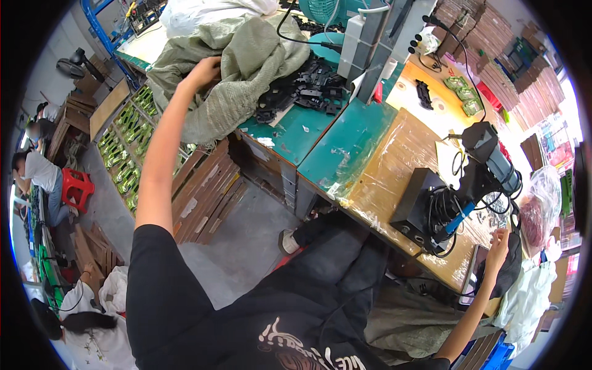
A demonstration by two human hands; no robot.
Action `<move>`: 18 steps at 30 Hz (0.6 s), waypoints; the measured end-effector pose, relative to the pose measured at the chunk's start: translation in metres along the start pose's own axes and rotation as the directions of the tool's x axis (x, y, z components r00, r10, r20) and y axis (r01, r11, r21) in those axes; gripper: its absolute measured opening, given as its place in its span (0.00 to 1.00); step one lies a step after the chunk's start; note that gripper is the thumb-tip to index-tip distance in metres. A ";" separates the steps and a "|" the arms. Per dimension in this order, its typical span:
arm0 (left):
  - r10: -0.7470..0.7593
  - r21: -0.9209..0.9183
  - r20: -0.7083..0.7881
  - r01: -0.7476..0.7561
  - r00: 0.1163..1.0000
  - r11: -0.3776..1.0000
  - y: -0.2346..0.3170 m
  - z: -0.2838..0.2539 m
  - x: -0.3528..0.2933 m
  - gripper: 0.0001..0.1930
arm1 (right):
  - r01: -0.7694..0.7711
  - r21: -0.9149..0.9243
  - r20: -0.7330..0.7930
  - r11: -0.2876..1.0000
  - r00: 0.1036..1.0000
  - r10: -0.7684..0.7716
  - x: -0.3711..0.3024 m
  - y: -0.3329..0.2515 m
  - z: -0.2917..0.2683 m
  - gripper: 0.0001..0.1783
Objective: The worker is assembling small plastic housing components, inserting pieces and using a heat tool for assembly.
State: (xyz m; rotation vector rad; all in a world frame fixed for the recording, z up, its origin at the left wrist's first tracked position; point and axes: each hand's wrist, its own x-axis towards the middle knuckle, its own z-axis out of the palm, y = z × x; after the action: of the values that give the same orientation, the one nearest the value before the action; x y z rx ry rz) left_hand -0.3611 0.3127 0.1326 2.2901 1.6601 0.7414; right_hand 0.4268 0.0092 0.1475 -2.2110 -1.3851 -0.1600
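Note:
My left arm stretches out to a grey-green woven sack (228,105) on the far end of the bench. My left hand (205,71) is at the sack's mouth, its fingers mostly hidden among the folds. Beside the sack lies a heap of black plastic parts (308,89). My right hand (498,250) is over the right end of the wooden worktop, fingers drawn together. Whatever they pinch is too small to make out. Small shiny pieces (490,219) lie close to it, and a phone-like dark slab (473,268) is beside the wrist.
A black box (416,206) with coiled cables and a blue-handled tool (459,219) stands on the worktop. A metal post (376,55) rises between the benches. Flattened cardboard (206,197) leans below the sack. People sit at the left, near a red stool (77,188).

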 end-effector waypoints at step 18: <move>-0.369 -0.938 -0.263 -0.147 0.891 0.313 0.061 -0.025 -0.059 0.12 | 0.090 0.476 -0.114 0.875 0.993 -0.040 -0.059 -0.014 -0.031 0.05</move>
State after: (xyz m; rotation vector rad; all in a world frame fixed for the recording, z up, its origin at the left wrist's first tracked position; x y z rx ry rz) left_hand -0.3378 0.2340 0.1661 1.1158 0.9298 1.7206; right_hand 0.3920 -0.0483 0.1579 -1.7208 -1.2785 0.0481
